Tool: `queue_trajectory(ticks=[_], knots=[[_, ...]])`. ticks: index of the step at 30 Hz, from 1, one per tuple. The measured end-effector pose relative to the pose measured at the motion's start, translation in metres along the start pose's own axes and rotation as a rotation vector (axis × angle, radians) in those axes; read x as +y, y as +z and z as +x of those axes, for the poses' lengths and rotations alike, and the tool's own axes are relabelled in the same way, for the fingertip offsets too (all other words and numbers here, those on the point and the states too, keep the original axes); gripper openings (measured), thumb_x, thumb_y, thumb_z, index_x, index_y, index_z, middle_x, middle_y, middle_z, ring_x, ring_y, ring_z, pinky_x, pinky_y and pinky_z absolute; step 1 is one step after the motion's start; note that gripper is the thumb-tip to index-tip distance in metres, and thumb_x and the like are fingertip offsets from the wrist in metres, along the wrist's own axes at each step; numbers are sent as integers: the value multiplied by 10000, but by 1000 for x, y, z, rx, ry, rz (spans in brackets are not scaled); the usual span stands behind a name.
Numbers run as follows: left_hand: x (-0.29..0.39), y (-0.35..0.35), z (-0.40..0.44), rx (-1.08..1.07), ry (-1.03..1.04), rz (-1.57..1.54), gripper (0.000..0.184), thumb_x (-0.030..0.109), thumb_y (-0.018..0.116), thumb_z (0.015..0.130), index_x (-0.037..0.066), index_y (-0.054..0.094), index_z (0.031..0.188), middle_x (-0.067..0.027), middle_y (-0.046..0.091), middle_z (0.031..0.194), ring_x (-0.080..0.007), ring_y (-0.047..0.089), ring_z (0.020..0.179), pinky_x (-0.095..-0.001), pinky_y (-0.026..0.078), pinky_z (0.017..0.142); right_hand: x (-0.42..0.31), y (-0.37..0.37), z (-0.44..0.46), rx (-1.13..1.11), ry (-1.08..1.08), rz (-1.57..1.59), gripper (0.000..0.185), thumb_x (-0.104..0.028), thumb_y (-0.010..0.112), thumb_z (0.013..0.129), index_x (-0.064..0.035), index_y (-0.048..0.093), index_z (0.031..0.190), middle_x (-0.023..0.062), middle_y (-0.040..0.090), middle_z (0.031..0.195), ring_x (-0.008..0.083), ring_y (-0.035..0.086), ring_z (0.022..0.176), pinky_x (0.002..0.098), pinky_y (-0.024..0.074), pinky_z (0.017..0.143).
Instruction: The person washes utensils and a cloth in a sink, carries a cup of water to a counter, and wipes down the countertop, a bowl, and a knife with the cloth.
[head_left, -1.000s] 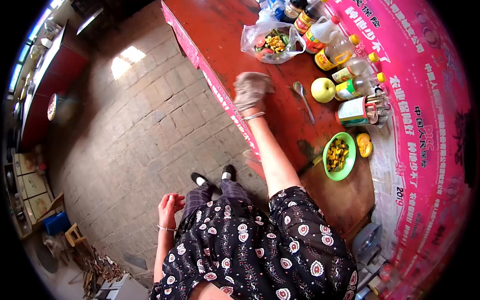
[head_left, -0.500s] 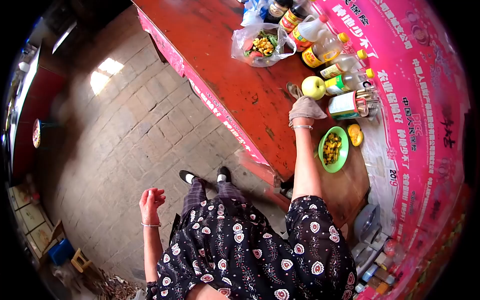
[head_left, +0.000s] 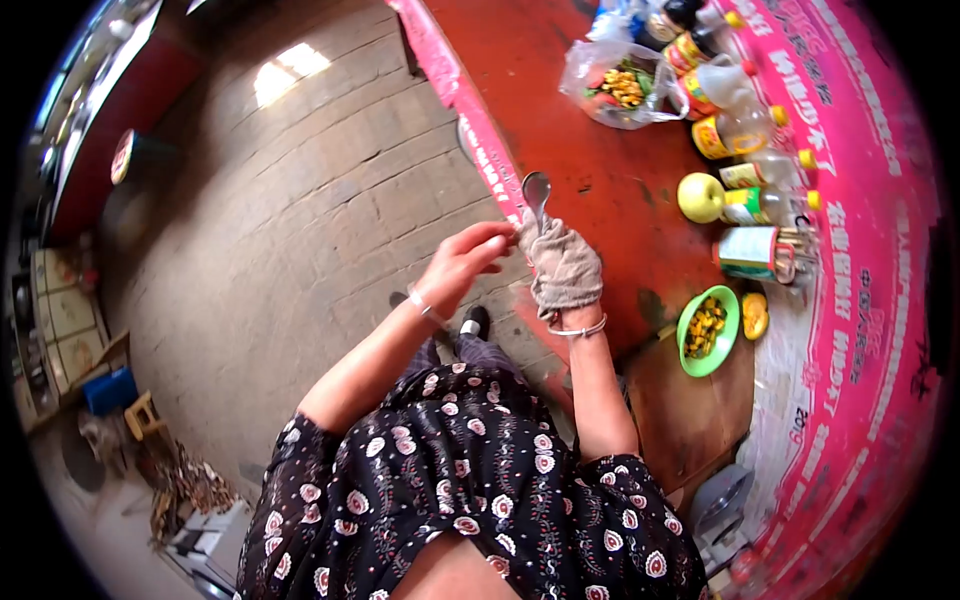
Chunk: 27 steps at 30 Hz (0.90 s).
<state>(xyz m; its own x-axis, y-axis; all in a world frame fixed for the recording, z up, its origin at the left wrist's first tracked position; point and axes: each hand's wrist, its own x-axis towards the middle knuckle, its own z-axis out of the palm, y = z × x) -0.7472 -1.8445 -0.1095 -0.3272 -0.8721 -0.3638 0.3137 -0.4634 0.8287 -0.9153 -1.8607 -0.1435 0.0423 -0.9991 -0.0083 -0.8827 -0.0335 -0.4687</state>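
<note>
My right hand is wrapped in a greyish-brown cloth, which hides its fingers. Out of the cloth's top sticks a metal spoon, bowl upward, gripped through or along with the cloth. My left hand comes in from the left, fingers partly stretched and apart, tips right beside the cloth's edge; whether they touch it I cannot tell. Both hands are over the near edge of the red table. Right of them, a green bowl holds chopped yellow and dark pieces.
A cut yellow-orange piece lies beside the bowl. Along the pink-covered wall stand a container of sticks, a pale green apple, several bottles and a plastic bag of food. Brick floor spreads to the left.
My right hand has drawn back from beside the apple toward the table edge, lifting the cloth and spoon. My left hand has risen from my side to meet it. The view has shifted.
</note>
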Motion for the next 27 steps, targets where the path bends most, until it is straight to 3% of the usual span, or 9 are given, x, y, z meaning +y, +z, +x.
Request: queue_trajectory(ticks=[6, 8, 10, 11, 14, 17, 18, 23, 27], knots=[[-9, 6, 16, 88, -22, -391, 188, 147, 536, 848, 5, 605, 952, -48, 624, 848, -134, 586, 801, -258, 455, 767, -35, -3, -25, -44, -567, -180, 160, -253, 499, 842, -103, 553, 826, 88, 542, 672, 267, 566, 633, 381, 463, 524], [-3, -2, 13, 264, -39, -340, 135, 147, 526, 835, 26, 581, 807, -38, 597, 729, -113, 580, 674, -250, 468, 617, -65, -31, -31, -179, -120, -448, 199, -276, 497, 853, -92, 516, 781, 79, 562, 726, 240, 579, 672, 365, 469, 473], [9, -7, 7, 299, -11, -193, 162, 159, 494, 842, 36, 549, 752, -26, 568, 665, -92, 544, 564, -240, 439, 502, -43, -27, -29, 118, 66, 59, 204, -260, 481, 869, -89, 485, 758, 75, 556, 731, 196, 586, 673, 352, 463, 477], [15, -7, 3, 302, -22, -92, 169, 158, 481, 847, 37, 543, 746, -23, 557, 646, -87, 525, 536, -235, 424, 477, -62, -49, -11, -53, 271, -143, 163, -230, 490, 857, -100, 477, 760, 70, 545, 750, 185, 559, 626, 324, 441, 490], [26, 3, -5, 254, -22, 124, 186, 154, 451, 860, 42, 529, 734, -12, 521, 596, -71, 467, 469, -220, 375, 415, -37, -20, 16, 321, -530, -708, 110, -197, 513, 816, -115, 506, 745, 11, 467, 556, 185, 493, 471, 316, 386, 402], [33, 12, -16, 213, 38, 157, 167, 111, 448, 843, 5, 533, 747, -7, 515, 577, -63, 465, 496, -221, 365, 428, -73, -23, 18, 278, -386, -212, 74, -168, 570, 741, -96, 563, 752, 41, 522, 618, 222, 506, 545, 350, 405, 495], [39, 12, -20, 200, 9, 197, 176, 125, 461, 846, -6, 531, 752, -10, 511, 575, -65, 468, 500, -225, 370, 437, -81, -19, 22, 389, -114, 327, 70, -161, 583, 726, -93, 563, 722, 57, 527, 607, 243, 517, 556, 357, 419, 525], [45, -7, -24, 218, 21, 232, 195, 183, 476, 862, 47, 517, 727, 26, 438, 530, -52, 379, 439, -197, 290, 389, -95, -24, 27, 239, 54, 474, 225, -299, 581, 823, -86, 542, 764, 83, 581, 600, 282, 571, 533, 337, 454, 491], [55, -23, -32, 176, -131, 4, 198, 190, 488, 856, 51, 518, 718, 22, 427, 530, -47, 348, 429, -194, 260, 379, -66, -45, 66, 344, -425, -308, 200, -267, 591, 751, -92, 532, 829, 83, 553, 780, 211, 527, 626, 345, 424, 566]])
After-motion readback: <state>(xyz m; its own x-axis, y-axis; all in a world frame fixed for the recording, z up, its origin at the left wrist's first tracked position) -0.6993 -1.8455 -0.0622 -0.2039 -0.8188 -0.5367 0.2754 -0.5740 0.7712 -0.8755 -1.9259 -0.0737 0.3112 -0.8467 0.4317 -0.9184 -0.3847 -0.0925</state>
